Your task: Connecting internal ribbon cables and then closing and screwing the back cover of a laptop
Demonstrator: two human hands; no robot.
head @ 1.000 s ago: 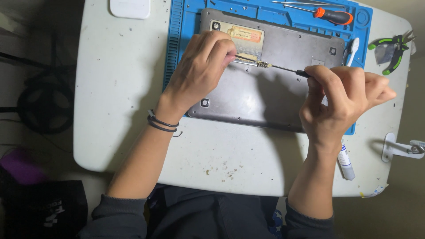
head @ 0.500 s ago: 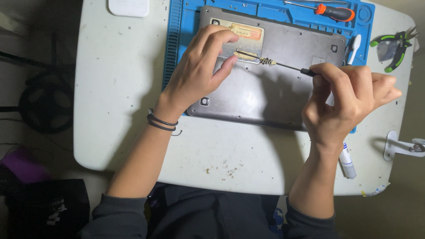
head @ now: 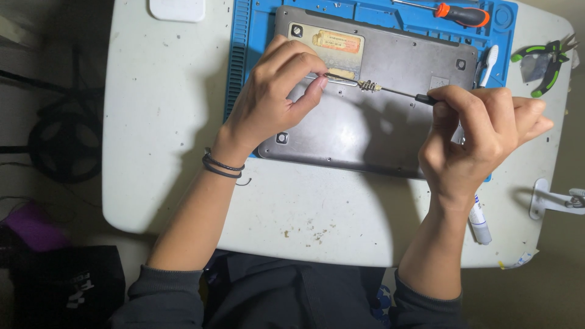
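A grey laptop [head: 372, 131] lies bottom side up on a blue work mat [head: 247, 55]. Above its back panel my left hand [head: 274, 97] pinches one end of a thin metal part [head: 338, 78], which carries a small brass-coloured piece [head: 369, 86]. From the right, my right hand [head: 481, 137] grips the black handle of a slim precision screwdriver [head: 405, 94], whose tip meets that small piece. A black band circles my left wrist. What lies under my palms is hidden.
An orange-handled screwdriver [head: 454, 12] rests at the mat's top edge, with a white brush [head: 487, 66] to the laptop's right. Green-handled pliers [head: 545, 58] lie at the table's right corner. A white tube [head: 479, 220] and a white clamp [head: 551, 200] sit lower right. A white pad [head: 177, 9] is at top left.
Both hands and the screwdriver have lifted slightly up the panel, keeping the same grip. The small brass-coloured piece stays at the screwdriver tip.
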